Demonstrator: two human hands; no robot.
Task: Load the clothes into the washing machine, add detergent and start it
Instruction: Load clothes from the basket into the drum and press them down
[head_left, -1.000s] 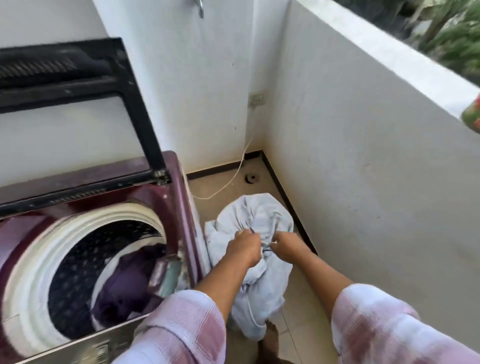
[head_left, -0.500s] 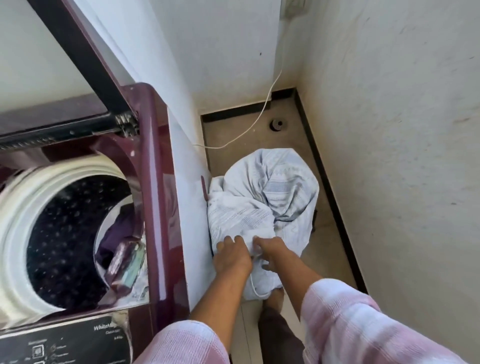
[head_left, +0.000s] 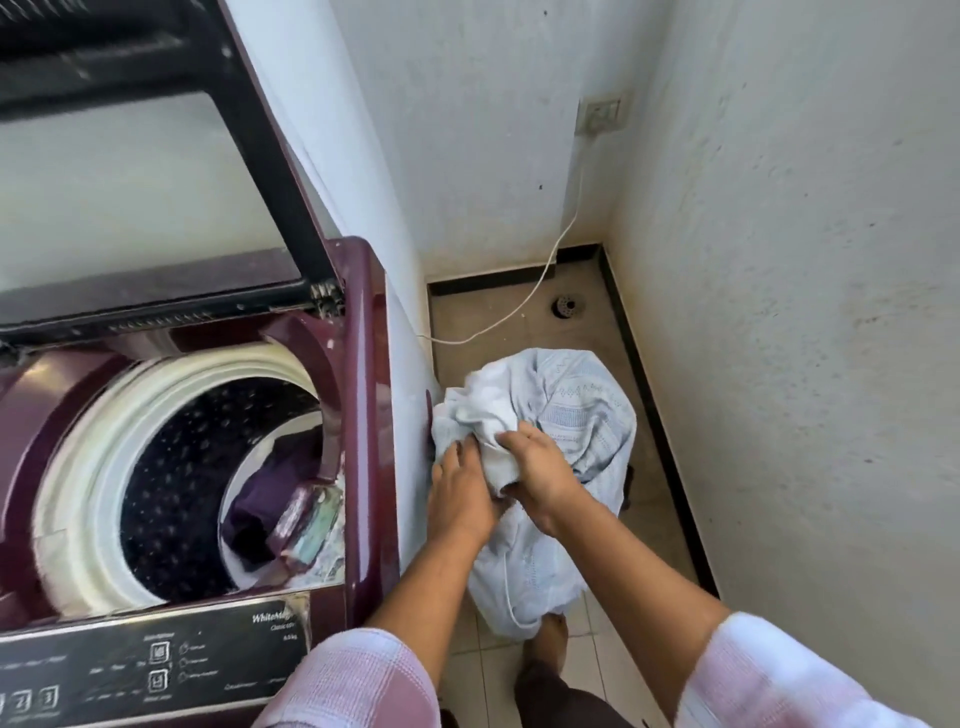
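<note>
Down on the beige tiled floor (head_left: 524, 332), in the narrow gap between the maroon top-loading washing machine (head_left: 363, 415) and the white plastered side wall (head_left: 805, 312), sits a pale blue-and-white bundle of cloth (head_left: 582, 410), its left edge touching the machine's white side panel. The person bends over it with both arms stretched forward and down, pink-and-white sleeves (head_left: 363, 680) bunched above the elbows, forearms bare.

The left hand (head_left: 460, 501) lies palm down on the near side of the bundle, fingers long and slightly spread, tips pressing into the fabric just beside the machine. The right hand (head_left: 540, 478) crosses close against it, wrist bent, fingers curled and thumb tucked under so that a white fold of the cloth is gathered in its grip. The two hands touch at the thumbs.

The machine's dark-framed lid (head_left: 171, 156) stands raised. Inside the perforated steel drum (head_left: 171, 488), ringed in cream plastic, a dark purple garment (head_left: 275, 483) lies already against the right side. The black control panel (head_left: 156, 660) runs along the front edge. A thin white cable (head_left: 561, 244) hangs from a wall socket (head_left: 602, 114) to the floor, near a small round drain (head_left: 566, 305). A bare foot (head_left: 550, 639) shows below the bundle.
</note>
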